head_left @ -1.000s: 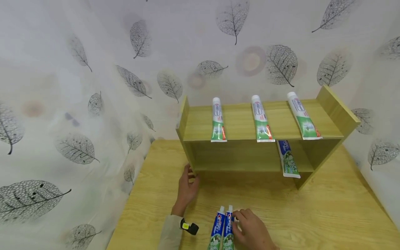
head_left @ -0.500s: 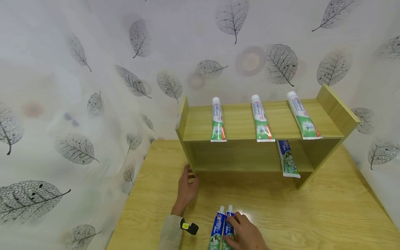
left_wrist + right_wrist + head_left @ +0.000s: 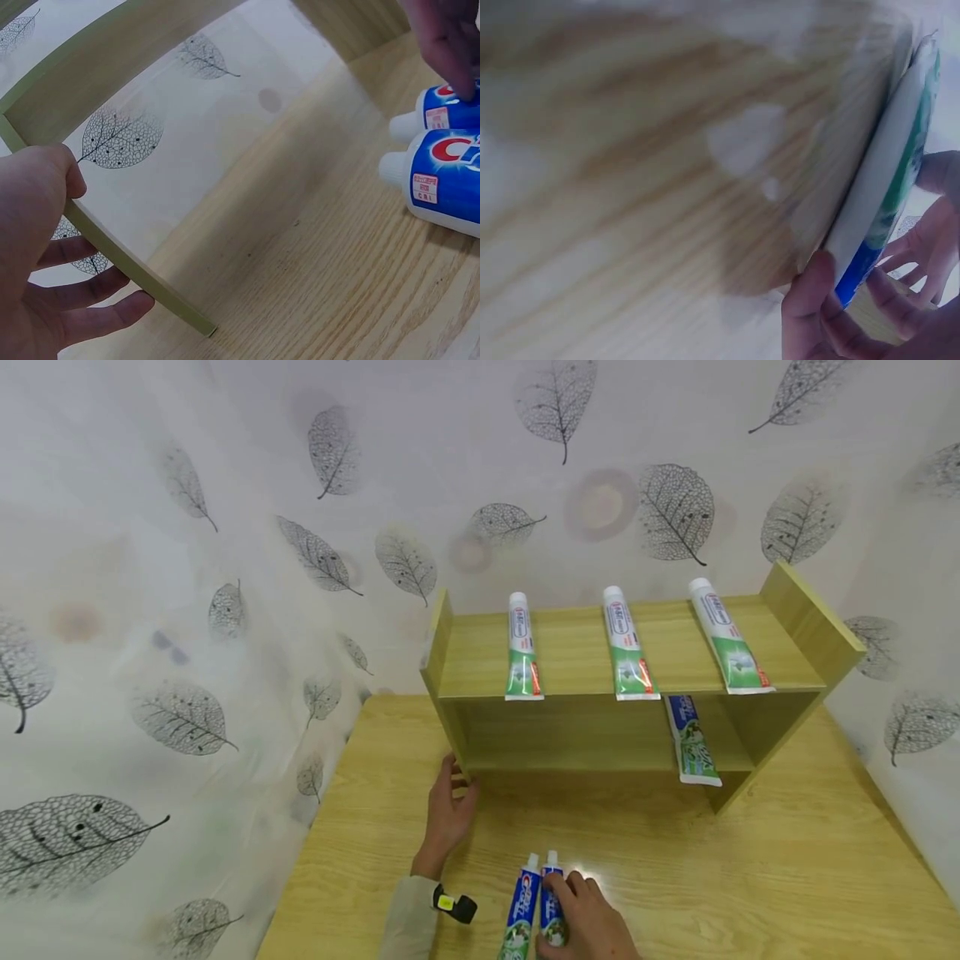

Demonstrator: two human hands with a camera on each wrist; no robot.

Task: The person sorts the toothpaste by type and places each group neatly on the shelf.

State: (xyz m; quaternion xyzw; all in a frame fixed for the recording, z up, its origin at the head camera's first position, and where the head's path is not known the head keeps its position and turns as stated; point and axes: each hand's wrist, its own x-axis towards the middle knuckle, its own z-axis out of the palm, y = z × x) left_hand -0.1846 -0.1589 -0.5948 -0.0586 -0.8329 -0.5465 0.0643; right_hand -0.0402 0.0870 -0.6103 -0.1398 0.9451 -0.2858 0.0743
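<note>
My left hand [image 3: 450,814] holds the lower left side panel of a small wooden shelf [image 3: 570,652]. In the left wrist view its thumb and fingers lie on either side of that panel's edge. Two blue-and-green Crest toothpaste tubes lie side by side on the table, caps toward the shelf. My right hand [image 3: 592,922] grips the right-hand toothpaste tube [image 3: 552,910], and in the right wrist view the fingers [image 3: 810,292] are along the tube's edges. The left-hand toothpaste tube [image 3: 521,906] lies beside it, untouched. Its lower end is cut off by the head view's edge.
On the upper shelf lie three white-and-green toothpaste tubes, at left [image 3: 522,647], middle [image 3: 630,647] and right [image 3: 729,639]. One blue-and-green toothpaste tube [image 3: 693,747] sits on the lower shelf's right, its end overhanging. A leaf-patterned wall [image 3: 465,443] stands behind the wooden table [image 3: 810,843].
My right hand has shifted left from beside the right-hand toothpaste tube to over it, and now grips it. My left hand has stayed on the shelf panel.
</note>
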